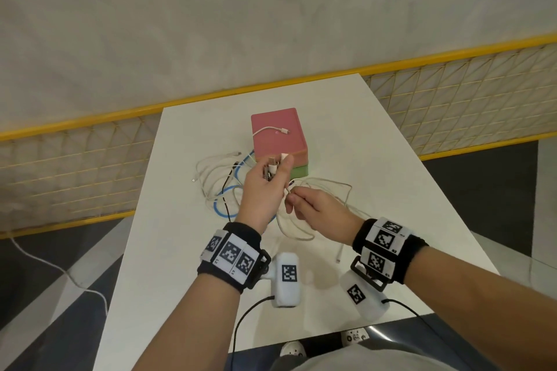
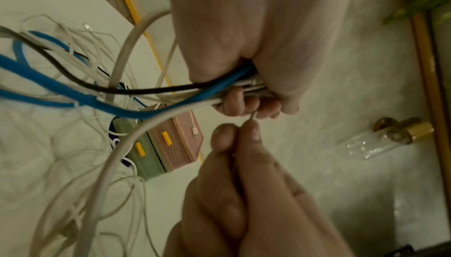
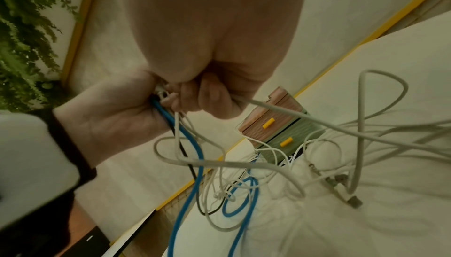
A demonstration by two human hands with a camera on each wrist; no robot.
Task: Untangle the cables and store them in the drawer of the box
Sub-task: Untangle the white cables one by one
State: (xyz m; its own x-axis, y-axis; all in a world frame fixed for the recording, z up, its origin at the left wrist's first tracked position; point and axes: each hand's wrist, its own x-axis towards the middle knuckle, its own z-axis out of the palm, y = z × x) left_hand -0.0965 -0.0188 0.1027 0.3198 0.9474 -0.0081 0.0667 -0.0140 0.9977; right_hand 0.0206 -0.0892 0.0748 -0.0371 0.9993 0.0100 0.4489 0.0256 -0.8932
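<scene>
A tangle of cables, blue (image 1: pixel 224 200), black (image 1: pixel 226 190) and several white (image 1: pixel 208 173), lies on the white table (image 1: pixel 376 159). My left hand (image 1: pixel 271 170) is raised above it and grips a bundle of cable ends (image 2: pixel 246 87): blue, black and white. Just to its right, my right hand (image 1: pixel 291 193) pinches one thin white cable (image 2: pixel 253 117) that comes out of that bundle. Behind the hands stands the box (image 1: pixel 278 137), pink over green, with both yellow-handled drawers (image 3: pixel 268 123) closed. One more white cable (image 1: pixel 271 129) lies on its lid.
White loops (image 1: pixel 331 187) trail to the right of the box, and a loose plug (image 1: pixel 339 259) lies near my right wrist. A yellow mesh fence (image 1: pixel 90 166) runs behind the table. Another white cord (image 1: pixel 60 268) lies on the floor at left.
</scene>
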